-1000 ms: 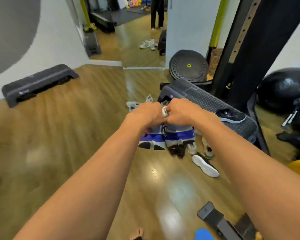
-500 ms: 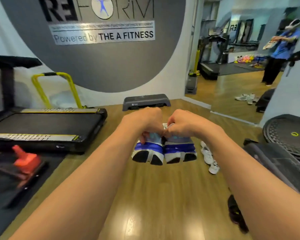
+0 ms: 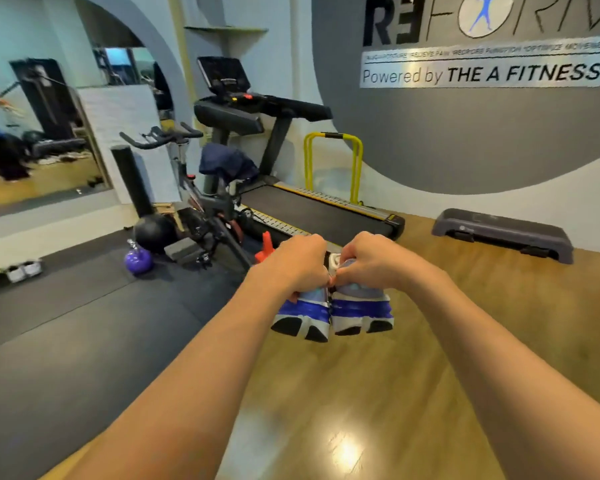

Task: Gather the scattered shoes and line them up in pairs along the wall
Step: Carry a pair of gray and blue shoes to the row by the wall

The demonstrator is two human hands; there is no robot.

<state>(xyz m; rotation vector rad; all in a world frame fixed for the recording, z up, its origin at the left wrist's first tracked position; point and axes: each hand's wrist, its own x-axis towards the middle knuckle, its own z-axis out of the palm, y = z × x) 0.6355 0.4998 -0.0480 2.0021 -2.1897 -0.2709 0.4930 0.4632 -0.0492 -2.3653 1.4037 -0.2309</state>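
Two blue-and-white shoes [image 3: 333, 311] hang before the treadmill [image 3: 312, 216]. My left hand [image 3: 297, 261] and right hand [image 3: 371, 259] each pinch one, heels touching.

Wood floor [image 3: 430, 393], black mat [image 3: 66, 341], treadmill [image 3: 312, 216], grey step platform [image 3: 503, 233] below lettered wall [image 3: 465, 140].

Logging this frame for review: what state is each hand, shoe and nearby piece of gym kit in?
Left hand: closed on left blue shoe, held off the floor.
Right hand: closed on right blue shoe, heels toward camera.
Grey pair: on the dark mat, side by side.
Treadmill: belt bare.
Step platform: flat against the wall.
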